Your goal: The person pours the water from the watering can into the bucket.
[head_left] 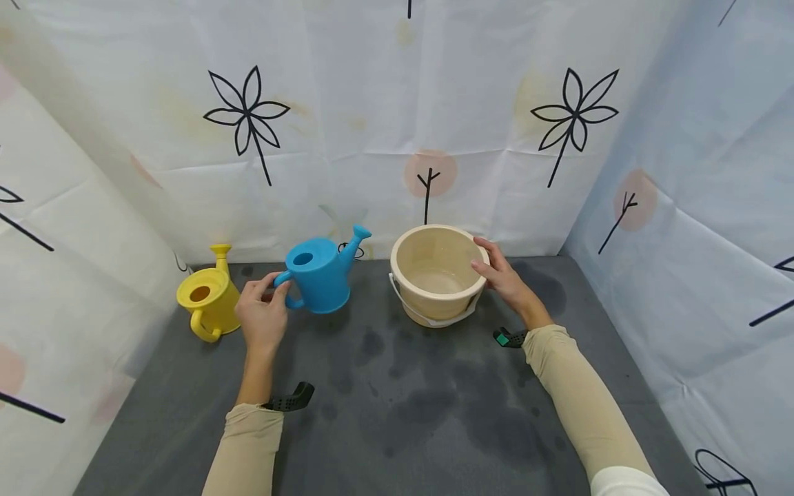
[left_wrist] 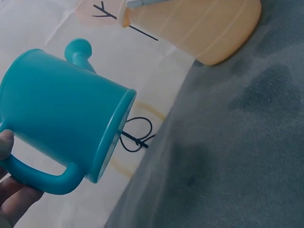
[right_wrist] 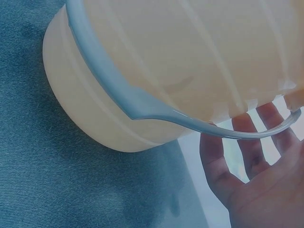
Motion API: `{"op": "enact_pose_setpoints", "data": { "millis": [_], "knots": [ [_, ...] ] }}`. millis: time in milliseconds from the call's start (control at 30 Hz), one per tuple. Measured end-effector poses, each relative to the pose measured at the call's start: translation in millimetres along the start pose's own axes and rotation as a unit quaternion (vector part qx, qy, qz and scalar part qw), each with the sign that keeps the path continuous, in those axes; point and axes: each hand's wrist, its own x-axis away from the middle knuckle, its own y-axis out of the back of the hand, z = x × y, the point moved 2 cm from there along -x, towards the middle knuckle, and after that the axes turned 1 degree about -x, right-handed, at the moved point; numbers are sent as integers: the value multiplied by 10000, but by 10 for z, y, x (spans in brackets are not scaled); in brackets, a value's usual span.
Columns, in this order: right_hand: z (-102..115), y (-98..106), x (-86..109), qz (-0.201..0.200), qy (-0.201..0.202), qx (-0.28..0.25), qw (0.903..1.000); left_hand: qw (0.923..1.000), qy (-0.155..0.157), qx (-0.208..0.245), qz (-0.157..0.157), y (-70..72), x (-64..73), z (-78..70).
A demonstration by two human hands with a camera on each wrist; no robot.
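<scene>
My left hand (head_left: 263, 318) grips the handle of a blue toy watering can (head_left: 319, 279), its spout pointing right. In the left wrist view, the underside edge of the can shows against the wall cloth, with fingers (left_wrist: 19, 202) around the handle. Right of centre stands a cream bucket (head_left: 428, 301), upright, with its white bail handle (head_left: 434, 322) hanging down in front. My right hand (head_left: 505, 281) holds the bucket's right rim, thumb at the inner edge and other fingers against the outside. The right wrist view shows several fingertips on the bucket wall (right_wrist: 156, 57).
A yellow watering can (head_left: 217, 303) stands at the back left, just beyond my left hand. The dark grey table cover (head_left: 434, 413) has darker damp-looking blotches. White cloth walls (head_left: 366, 124) with flower drawings enclose the back and both sides.
</scene>
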Motion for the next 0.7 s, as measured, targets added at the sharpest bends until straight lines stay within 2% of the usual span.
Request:
{"op": "enact_pose_setpoints", "data": {
  "millis": [200,400,533,700],
  "knots": [
    [5,2,-15,14,9,23,10000,9985,506,-208,44,20,58,130],
    [-9,15,-9,-24,58,39,10000,9952,934,-282,33,40,110,190],
    [-27,10,-10,-44,70,-121,9999,9929,1145,-336,15,36,161,230],
    [-28,-2,-15,-106,24,-207,9997,9916,1256,-311,14,5,225,293]
  ]
}}
